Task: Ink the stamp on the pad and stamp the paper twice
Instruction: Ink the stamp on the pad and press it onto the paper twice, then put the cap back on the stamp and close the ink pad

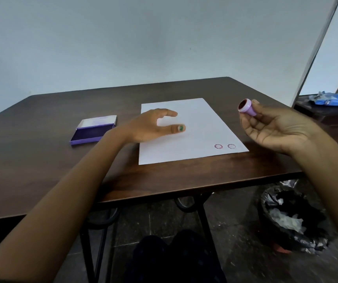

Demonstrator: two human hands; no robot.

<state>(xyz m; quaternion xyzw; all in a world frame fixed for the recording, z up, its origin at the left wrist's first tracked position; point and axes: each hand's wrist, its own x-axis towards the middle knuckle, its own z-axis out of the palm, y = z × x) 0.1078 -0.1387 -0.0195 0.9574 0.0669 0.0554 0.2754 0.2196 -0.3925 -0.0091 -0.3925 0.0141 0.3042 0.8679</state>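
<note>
A white sheet of paper (192,121) lies on the dark wooden table (41,160). Two small pink round stamp marks (224,146) sit side by side near the paper's front right corner. My right hand (276,127) is raised off the right edge of the paper, palm up, fingertips pinching a small lilac stamp (247,107) with its dark red inked face turned up and to the left. My left hand (153,125) hovers over the paper's left edge, fingers spread, holding nothing. The purple ink pad (92,130) lies open on the table to the left, lid tipped back.
A bin lined with a black bag (292,217) stands on the floor under the table's right front corner. A blue plastic bag (333,100) lies on a dark side surface at the far right. A plain wall rises behind the table.
</note>
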